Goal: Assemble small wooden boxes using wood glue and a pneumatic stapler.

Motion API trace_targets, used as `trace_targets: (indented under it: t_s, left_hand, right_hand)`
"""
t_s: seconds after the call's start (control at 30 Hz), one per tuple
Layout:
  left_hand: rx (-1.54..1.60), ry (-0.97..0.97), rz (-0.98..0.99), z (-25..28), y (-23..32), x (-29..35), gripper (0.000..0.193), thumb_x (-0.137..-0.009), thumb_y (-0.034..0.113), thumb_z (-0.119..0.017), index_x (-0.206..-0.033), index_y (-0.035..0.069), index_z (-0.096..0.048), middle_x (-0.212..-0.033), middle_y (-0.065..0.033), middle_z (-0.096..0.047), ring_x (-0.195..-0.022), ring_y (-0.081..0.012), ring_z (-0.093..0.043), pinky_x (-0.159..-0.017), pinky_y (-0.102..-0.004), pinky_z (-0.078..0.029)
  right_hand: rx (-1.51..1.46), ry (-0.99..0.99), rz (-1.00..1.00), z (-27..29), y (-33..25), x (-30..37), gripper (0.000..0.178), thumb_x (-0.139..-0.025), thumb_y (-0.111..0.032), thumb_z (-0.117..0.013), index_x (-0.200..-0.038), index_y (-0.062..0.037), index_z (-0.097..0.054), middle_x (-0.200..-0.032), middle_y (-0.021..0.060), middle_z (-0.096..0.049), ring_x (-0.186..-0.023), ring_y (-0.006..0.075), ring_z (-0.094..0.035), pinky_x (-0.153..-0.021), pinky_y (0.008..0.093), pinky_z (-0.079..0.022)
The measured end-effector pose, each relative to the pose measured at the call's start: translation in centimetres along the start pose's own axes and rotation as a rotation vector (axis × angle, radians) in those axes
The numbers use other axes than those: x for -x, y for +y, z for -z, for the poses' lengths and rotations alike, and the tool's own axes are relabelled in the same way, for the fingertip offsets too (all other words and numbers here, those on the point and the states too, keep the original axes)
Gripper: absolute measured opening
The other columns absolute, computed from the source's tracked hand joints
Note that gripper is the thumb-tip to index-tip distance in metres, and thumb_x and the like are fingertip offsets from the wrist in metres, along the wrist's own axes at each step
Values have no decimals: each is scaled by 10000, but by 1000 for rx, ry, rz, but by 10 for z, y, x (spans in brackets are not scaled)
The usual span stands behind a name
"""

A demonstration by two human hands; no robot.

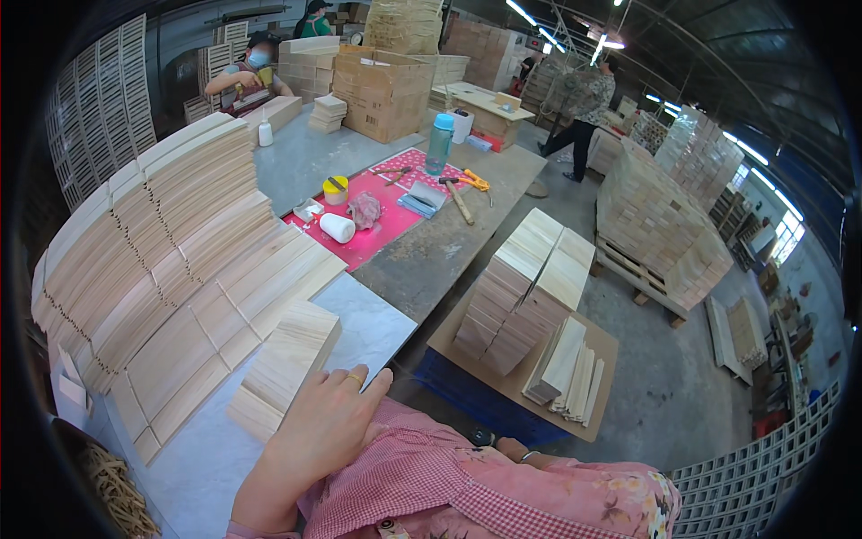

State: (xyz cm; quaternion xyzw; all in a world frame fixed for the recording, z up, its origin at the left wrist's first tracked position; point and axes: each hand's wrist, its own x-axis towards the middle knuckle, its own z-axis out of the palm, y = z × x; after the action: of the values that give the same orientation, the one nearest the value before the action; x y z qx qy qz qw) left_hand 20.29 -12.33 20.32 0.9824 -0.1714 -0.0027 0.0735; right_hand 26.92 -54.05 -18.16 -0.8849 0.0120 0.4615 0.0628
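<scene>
My left hand, with a ring on one finger, reaches in from the lower edge, back upward. Its fingers are extended and a little apart beside a short stack of pale wooden boards on the white-topped table. Nothing shows in its grasp. My right hand is low beside my body, below the cart with wood; a bracelet circles the wrist. Its fingers are mostly hidden, next to a small dark object I cannot make out. Long rows of stacked thin boards stand left of my left hand.
A cart's cardboard sheet bears stacked wooden blocks and loose strips. Glue bottle, tape, hammer and blue bottle stand or lie on the far tables. Other people work behind; a loaded pallet stands right.
</scene>
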Motion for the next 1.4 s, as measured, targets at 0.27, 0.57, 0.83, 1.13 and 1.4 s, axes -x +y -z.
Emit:
trace_targets:
  t_s: [0.27, 0.57, 0.83, 1.13, 1.4]
  left_hand:
    - [-3, 28, -1, -2, 0, 2, 548, -893, 316, -680, -1338, 81, -465, -1222, -137, -579, -1057, -339, -609, -945, -420, -459]
    - [39, 16, 28, -2, -1, 5, 553, -882, 308, -685, -1334, 71, -471, -1226, -140, -574, -1063, -337, -605, -953, -419, -455]
    - [-7, 42, 108, 33, -8, 19, 602, -852, 276, -707, -1355, 35, -479, -1257, -154, -574, -1061, -326, -601, -962, -403, -446]
    - [-311, 358, 341, 112, 13, 70, 534, -787, 158, -766, -1268, -1, -596, -1232, -161, -627, -1034, -304, -603, -944, -385, -464]
    - [-56, 197, 277, 115, 27, 44, 478, -802, 160, -772, -1230, 5, -624, -1202, -156, -654, -1021, -305, -617, -929, -388, -481]
  right_hand:
    - [29, 6, 27, -15, 11, -23, 523, -766, -369, -737, -1090, 42, -726, -1029, 176, -744, -932, 342, -717, -805, 409, -564]
    - [78, 75, 73, -23, 14, -27, 520, -770, -362, -730, -1079, 56, -723, -1067, 215, -736, -992, 377, -712, -816, 434, -559]
    - [64, 221, 285, -62, 60, -79, 477, -834, -332, -681, -1102, 62, -710, -1089, 241, -726, -1052, 406, -695, -829, 462, -554]
    - [17, 738, 1064, -77, 110, -93, 442, -894, -307, -634, -1107, 76, -693, -1085, 261, -717, -1062, 418, -686, -831, 481, -553]
    - [-24, 574, 584, -93, 65, -20, 445, -862, -331, -676, -1037, 77, -704, -1008, 265, -720, -969, 429, -695, -780, 475, -553]
